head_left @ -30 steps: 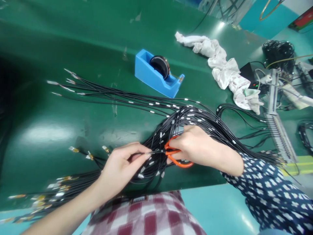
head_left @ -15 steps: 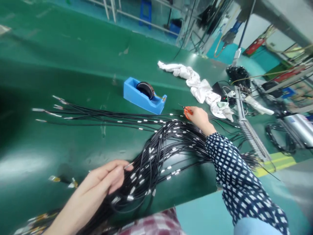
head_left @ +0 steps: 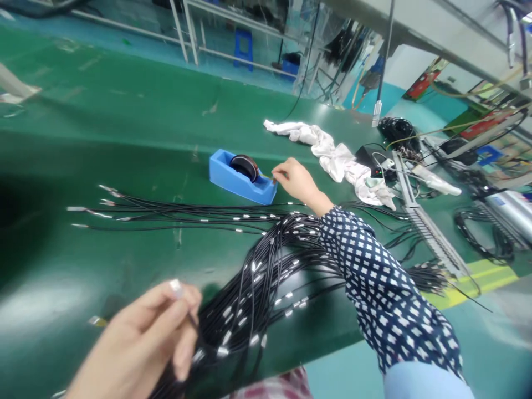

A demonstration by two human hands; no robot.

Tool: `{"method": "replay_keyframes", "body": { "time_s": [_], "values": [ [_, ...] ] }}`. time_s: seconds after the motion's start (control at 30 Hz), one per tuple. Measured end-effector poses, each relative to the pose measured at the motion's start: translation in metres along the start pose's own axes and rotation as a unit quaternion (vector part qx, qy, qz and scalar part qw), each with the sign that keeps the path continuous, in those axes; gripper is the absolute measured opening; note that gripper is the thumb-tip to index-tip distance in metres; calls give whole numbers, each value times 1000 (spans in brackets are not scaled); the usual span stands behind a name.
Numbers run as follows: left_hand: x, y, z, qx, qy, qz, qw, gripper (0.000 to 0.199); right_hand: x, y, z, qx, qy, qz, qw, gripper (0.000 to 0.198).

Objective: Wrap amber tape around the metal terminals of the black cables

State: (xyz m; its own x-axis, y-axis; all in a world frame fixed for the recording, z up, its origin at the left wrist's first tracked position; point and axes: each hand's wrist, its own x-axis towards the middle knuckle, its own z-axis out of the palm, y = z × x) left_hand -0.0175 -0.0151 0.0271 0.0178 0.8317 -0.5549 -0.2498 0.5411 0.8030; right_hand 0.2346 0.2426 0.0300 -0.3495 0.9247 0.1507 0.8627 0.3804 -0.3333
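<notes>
My left hand [head_left: 153, 327], slightly blurred, pinches a black cable with a white label [head_left: 176, 287] at its fingertips. Beside it, a large bundle of black cables [head_left: 270, 266] with many small white labels curves across the green table. My right hand [head_left: 293, 177] reaches over the bundle to the front end of a blue tape dispenser [head_left: 236, 185]. Thumb and forefinger are closed on the tape end at the cutting edge. A roll of dark brown tape [head_left: 244, 167] sits in the dispenser. The orange-handled snips are hidden from view.
Several separated cables [head_left: 187, 213] lie straight to the left, below the dispenser. A crumpled white cloth [head_left: 332, 152] lies behind my right hand. Further right are a grey slotted rail [head_left: 432, 238], a black box [head_left: 368, 160] and a coil of black cable [head_left: 482, 233].
My right hand has moved left and up to the tape dispenser; the orange-handled snips it held no longer show. My left hand has moved down and left, lifting a labelled cable off the bundle.
</notes>
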Motion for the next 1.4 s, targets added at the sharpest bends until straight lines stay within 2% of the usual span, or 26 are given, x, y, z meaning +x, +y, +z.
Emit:
{"method": "replay_keyframes", "body": {
  "time_s": [0.1,0.2,0.4,0.67,0.87,1.23,1.4],
  "values": [
    [4,-9,19,-38,-60,-46,996,29,17,-3,0,10,-45,7,999,22],
    [7,-15,24,-45,-104,-71,991,31,32,2,-1,31,-95,-3,995,18],
    [10,-14,23,-71,-128,-82,986,32,49,8,-5,92,-176,12,980,14],
    [10,-13,26,-77,-128,-84,985,30,38,6,-24,110,-159,86,977,17],
    [9,-10,25,-73,-129,-86,985,30,28,3,-25,130,-167,136,968,16],
    [14,-6,18,-87,-115,-84,986,28,28,4,-25,150,-198,163,955,14],
    [17,-6,17,-81,-117,-77,987,30,25,2,-19,118,-166,174,964,13]
  ]
}}
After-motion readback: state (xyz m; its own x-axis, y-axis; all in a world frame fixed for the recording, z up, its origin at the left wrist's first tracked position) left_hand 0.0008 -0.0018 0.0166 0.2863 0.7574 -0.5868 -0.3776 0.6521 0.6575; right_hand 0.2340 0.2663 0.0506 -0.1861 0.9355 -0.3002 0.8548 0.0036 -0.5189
